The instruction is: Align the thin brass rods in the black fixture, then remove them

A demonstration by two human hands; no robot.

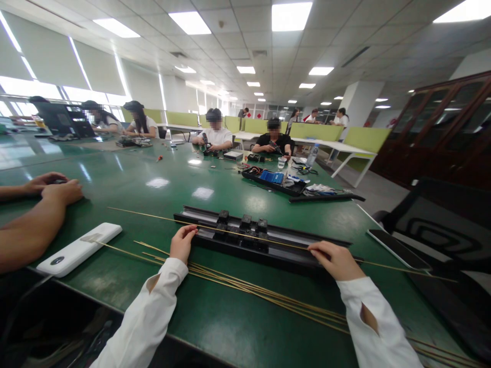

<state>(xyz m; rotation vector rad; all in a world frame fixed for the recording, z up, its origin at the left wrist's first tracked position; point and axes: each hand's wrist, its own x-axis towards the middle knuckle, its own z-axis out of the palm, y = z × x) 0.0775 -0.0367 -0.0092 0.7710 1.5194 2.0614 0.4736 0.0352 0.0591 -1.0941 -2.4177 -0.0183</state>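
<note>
A long thin brass-coloured rod (245, 235) runs across in front of me, pinched between the fingers of my left hand (182, 244) and my right hand (334, 259). Its two ends stick out well past both hands. Just behind and below it lies a pair of long black channel-shaped rails (299, 234), with several small black blocks (245, 221) set at their middle. More brass-coloured rods (261, 291) lie loosely bundled on the green table, nearer to me and partly under my forearms.
At left, a white power bank (82, 250) lies near another person's clasped hands (61, 188). A phone (399, 249) rests at the right edge beside a black chair (441, 220). Farther back are a tool tray (268, 179), a bottle (312, 155) and seated people on the green table (153, 197).
</note>
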